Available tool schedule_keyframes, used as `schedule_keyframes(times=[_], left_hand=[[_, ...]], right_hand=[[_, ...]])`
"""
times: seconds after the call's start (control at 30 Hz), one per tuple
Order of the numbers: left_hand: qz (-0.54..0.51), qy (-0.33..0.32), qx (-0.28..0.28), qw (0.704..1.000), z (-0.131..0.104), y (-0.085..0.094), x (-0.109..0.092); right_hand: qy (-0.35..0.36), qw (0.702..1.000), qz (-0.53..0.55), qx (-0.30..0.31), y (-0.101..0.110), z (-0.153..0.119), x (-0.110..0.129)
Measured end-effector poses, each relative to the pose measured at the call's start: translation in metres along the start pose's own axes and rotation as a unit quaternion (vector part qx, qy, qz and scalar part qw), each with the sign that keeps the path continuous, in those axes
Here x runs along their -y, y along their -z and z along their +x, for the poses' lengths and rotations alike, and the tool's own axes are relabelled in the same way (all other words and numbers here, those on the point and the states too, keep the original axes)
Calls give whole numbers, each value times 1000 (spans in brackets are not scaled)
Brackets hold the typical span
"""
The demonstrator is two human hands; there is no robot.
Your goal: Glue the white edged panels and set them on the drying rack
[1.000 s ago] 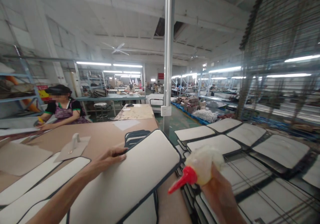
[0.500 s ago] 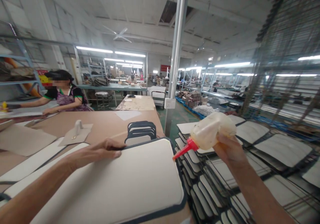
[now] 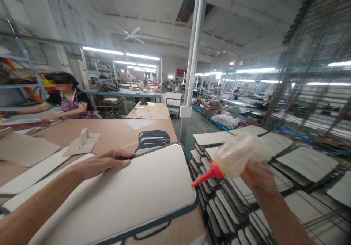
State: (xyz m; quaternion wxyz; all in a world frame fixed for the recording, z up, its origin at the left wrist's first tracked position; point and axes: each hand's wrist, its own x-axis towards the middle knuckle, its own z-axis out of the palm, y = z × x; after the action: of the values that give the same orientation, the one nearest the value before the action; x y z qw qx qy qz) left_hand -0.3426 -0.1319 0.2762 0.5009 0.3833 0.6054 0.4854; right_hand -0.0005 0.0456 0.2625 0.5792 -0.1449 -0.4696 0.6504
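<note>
My left hand (image 3: 109, 161) pinches the far edge of a large cream panel (image 3: 142, 190) with a dark rounded border, holding it tilted over the table. In my right hand (image 3: 257, 177) is a squeezable glue bottle (image 3: 242, 153), cloudy and yellowish, its side dented, lying on a slant. Its red nozzle (image 3: 210, 173) points left and down, with the tip at the panel's right border. Behind the panel stands a small stack of dark-edged pieces (image 3: 153, 138). Another dark-edged piece (image 3: 152, 231) shows partly beneath the panel.
Racks of similar panels (image 3: 307, 161) fill the right side. On the brown table (image 3: 115, 128) lie a beige flap with a handle (image 3: 83, 144) and more beige pieces (image 3: 24, 148). A metal post (image 3: 192, 62) rises past the table's far corner. A co-worker (image 3: 68, 99) works at the left.
The nozzle tip has moved down along the panel's right border. The panel has shifted slightly up and left, uncovering a piece below. My left hand keeps its grip.
</note>
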Motion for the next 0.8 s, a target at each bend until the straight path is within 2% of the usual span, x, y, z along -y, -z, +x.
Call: schedule_keyframes(times=[0.23,0.5,0.8], left_hand=[[-11,19,-14,1000,3,-2,10],[-41,17,26,999,10,4,32],[-67,13,47,997,12,-2,40]], right_hand=[[33,999,-7,-24,9,-8,-2],[76,995,-15,-68,16,-13,-11],[113,977,-8,-180,16,-22,-20]])
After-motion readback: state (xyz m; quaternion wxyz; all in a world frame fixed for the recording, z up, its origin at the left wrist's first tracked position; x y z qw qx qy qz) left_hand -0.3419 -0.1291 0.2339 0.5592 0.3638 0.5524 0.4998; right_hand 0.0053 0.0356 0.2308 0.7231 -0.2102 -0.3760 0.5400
